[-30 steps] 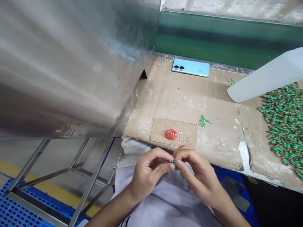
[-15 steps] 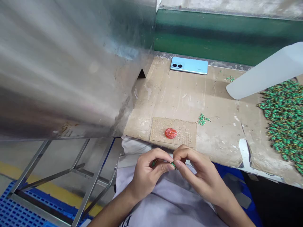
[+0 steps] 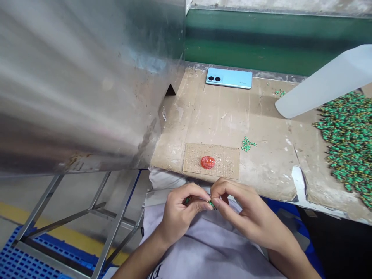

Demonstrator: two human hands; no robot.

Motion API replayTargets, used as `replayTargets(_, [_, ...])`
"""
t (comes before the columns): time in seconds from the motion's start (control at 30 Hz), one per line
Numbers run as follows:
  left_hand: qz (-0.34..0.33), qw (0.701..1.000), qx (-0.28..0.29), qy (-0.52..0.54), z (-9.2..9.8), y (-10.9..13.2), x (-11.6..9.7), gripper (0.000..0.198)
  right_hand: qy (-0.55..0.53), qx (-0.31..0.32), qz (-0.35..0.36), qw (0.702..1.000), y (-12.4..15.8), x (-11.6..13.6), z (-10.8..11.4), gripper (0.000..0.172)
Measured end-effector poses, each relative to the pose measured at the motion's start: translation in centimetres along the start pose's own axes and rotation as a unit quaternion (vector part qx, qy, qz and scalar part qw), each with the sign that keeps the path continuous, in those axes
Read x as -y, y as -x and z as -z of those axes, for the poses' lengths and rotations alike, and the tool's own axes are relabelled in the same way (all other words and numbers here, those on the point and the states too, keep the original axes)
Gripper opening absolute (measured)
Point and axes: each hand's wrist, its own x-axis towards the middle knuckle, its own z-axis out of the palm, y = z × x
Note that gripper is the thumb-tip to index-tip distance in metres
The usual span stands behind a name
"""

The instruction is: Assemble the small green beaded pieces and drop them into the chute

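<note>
A small green part point(image 3: 213, 205) is pinched in the right hand point(image 3: 245, 213), a second green part point(image 3: 187, 200) in the left hand point(image 3: 180, 219), together just off the near edge of the cardboard-covered bench point(image 3: 261, 116).

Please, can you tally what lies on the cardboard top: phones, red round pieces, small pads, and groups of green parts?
Phones: 1, light blue phone
Red round pieces: 1, red round piece
Small pads: 1, cardboard pad
Green groups: 3, big heap, pad cluster, phone cluster
Total: 6
</note>
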Motion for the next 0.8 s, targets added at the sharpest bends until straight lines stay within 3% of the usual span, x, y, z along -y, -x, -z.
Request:
replayTargets(0.2, [-0.053,0.998,-0.004,-0.040,0.20,-0.32,-0.21,0.014,-0.003,0.042,-0.032,0.999,-0.01,0.30,0.49,0.016])
replayTargets(0.47, [-0.105,0.992,-0.020,-0.062,0.20,-0.52,-0.31,0.021,-0.050,0.038,-0.035,0.997,0.19,0.25,0.35,0.012])
replayTargets(0.67, [-0.145,0.986,-0.018,-0.075,0.07,-0.27,-0.17,0.020,-0.053,0.025,0.009,0.998,0.57,0.05,0.01,0.005])
replayTargets(0.8, [-0.118,0.992,-0.009,-0.052,0.02,-0.12,-0.48,0.013,-0.011,-0.018,0.079,0.997,0.60,-0.39,0.04,0.011])
